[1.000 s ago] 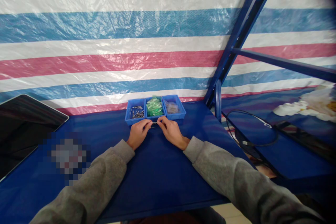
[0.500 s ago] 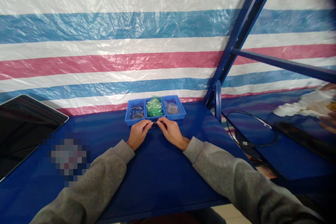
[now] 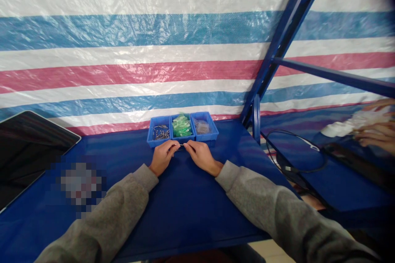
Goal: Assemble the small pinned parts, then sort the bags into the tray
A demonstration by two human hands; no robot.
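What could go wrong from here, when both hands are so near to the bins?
The thin piece, pinched between the left hand and right hand, might slip onto the table. The left hand could also bump the left bin, scattering its loose metal pieces.

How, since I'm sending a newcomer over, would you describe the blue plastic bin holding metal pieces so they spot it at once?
Below the red, white and blue striped plastic sheet, on the blue table, stands a row of three small blue plastic bins. Find the leftmost bin, just beyond the bare left hand; it alone holds thin, silvery metal pieces.
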